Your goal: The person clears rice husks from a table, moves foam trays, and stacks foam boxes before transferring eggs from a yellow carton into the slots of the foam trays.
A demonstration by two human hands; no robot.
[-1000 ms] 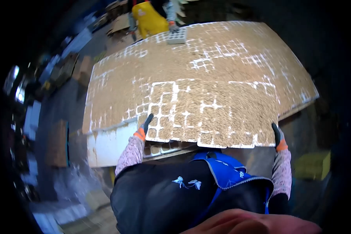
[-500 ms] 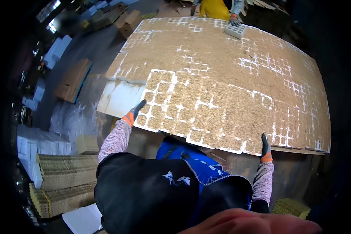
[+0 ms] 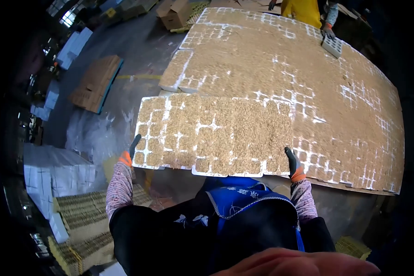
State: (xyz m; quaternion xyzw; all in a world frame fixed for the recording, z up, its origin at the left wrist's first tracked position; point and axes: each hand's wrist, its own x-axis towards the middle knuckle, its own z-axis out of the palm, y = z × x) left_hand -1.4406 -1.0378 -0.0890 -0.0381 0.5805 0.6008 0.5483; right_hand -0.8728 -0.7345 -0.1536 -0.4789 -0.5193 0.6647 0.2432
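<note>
In front of my body I hold a wide white cell tray [image 3: 216,131], its cells filled with brown grainy material and parts of the white grid showing through. My left hand [image 3: 132,151] grips its left end, thumb along the top edge and fingers hidden beneath. At the right end, my right hand [image 3: 294,163] has the same grip. Both hands wear dark gloves with orange cuffs. Behind the tray lies a broad table-like layer of similar filled trays [image 3: 253,55], which the held tray's far right part overlaps in this view.
Across the trays, a person in a yellow apron [image 3: 301,11] rests a gloved hand on a small grey block with holes [image 3: 332,46]. Stacked cardboard [image 3: 85,207] and white wrapped stacks [image 3: 55,170] stand left. A pallet of brown boards [image 3: 94,83] lies farther off.
The held tray has moved left and toward me, away from the layer of trays, and is more level in view. Both hands keep their grip. My view has shifted left.
</note>
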